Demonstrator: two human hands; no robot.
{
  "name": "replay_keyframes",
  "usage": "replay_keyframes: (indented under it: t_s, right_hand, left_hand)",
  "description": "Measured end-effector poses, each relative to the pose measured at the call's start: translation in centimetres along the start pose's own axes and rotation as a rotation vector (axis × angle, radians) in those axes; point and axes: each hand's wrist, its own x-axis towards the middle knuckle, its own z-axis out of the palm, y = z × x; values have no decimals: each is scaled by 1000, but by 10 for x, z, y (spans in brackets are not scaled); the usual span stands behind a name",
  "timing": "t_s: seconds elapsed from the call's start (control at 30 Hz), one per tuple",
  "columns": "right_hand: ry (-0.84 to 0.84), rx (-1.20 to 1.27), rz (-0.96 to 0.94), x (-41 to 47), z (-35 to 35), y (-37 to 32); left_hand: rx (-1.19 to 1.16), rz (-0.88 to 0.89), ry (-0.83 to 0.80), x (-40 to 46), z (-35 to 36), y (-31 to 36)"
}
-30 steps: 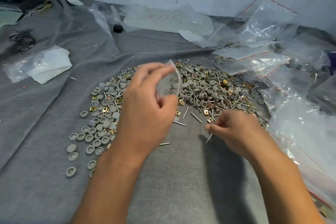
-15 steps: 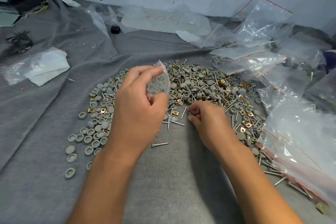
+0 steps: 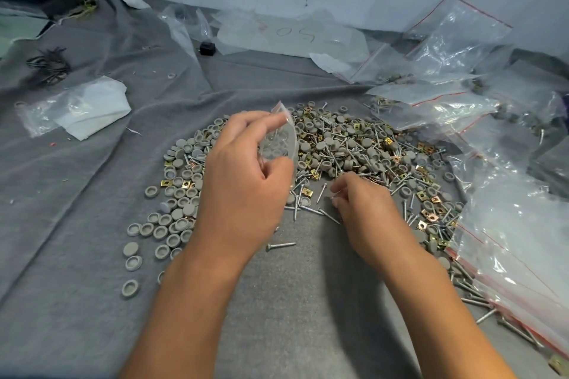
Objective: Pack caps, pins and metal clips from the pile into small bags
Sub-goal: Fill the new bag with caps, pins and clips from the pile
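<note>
While the grey cloth [image 3: 92, 194] carries everything, we start with the pile [image 3: 354, 148] of caps, pins and metal clips spread across its middle, with clear red-edged bags [image 3: 462, 37] heaped along its right side. Our left hand [image 3: 243, 188] holds a small bag [image 3: 281, 138] above the pile's near left part, pinched between thumb and fingers so its mouth gapes; a few grey caps seem to lie inside. Our right hand [image 3: 360, 206] sits curled at the pile's near edge, fingertips pinching what looks like a thin pin [image 3: 335, 194] among the loose ones.

We judge the step to be gathering pins for this bag. Next, the pin must be lifted clear, carried to the open mouth and dropped in point-first, so it does not snag the film.

Compared with a second ago, our right hand has moved forward from bare cloth to the pins, and the bag hand has barely shifted.
</note>
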Motion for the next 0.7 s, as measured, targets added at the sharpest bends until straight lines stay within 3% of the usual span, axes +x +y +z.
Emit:
replay_keyframes:
  t_s: [0.07, 0.33, 0.57, 0.7]
  right_hand:
    - [-32, 95, -38, -4, -3, -1]
    - [-175, -47, -56, -13, -4, -6]
    - [-98, -409, -92, -26, 5, -13]
    - [6, -179, -131, -21, 4, -22]
  left_hand:
    - [-6, -7, 2, 0, 0, 0]
    - [18, 7, 0, 0, 0, 1]
    - [22, 7, 7, 0, -1, 1]
    - [21, 17, 9, 1, 0, 0]
